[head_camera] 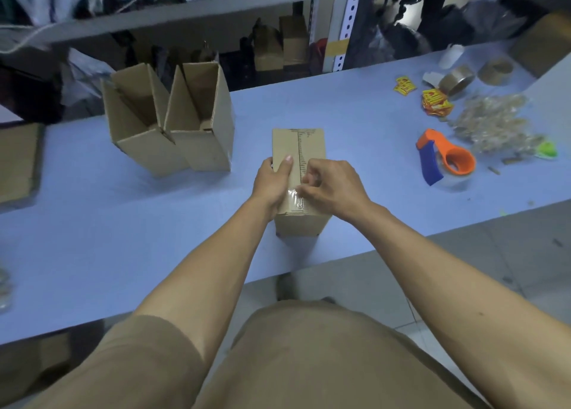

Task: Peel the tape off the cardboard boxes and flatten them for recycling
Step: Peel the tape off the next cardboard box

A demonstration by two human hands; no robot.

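A closed cardboard box (304,144) stands on the blue table (355,124) near its front edge, its top seam covered with clear tape (295,195). My left hand (272,183) grips the box's left side, thumb lying on top. My right hand (332,186) pinches the tape at the near end of the seam, where a short shiny stretch is lifted. Two open cardboard boxes (139,115) (204,112) stand side by side at the back left, flaps up.
An orange and blue tape dispenser (445,157) lies to the right, beside a heap of crumpled clear tape (494,124). Tape rolls (457,81) and red-yellow packets (434,101) sit at the far right. Flat cardboard (18,161) lies at the left edge. Shelving stands behind.
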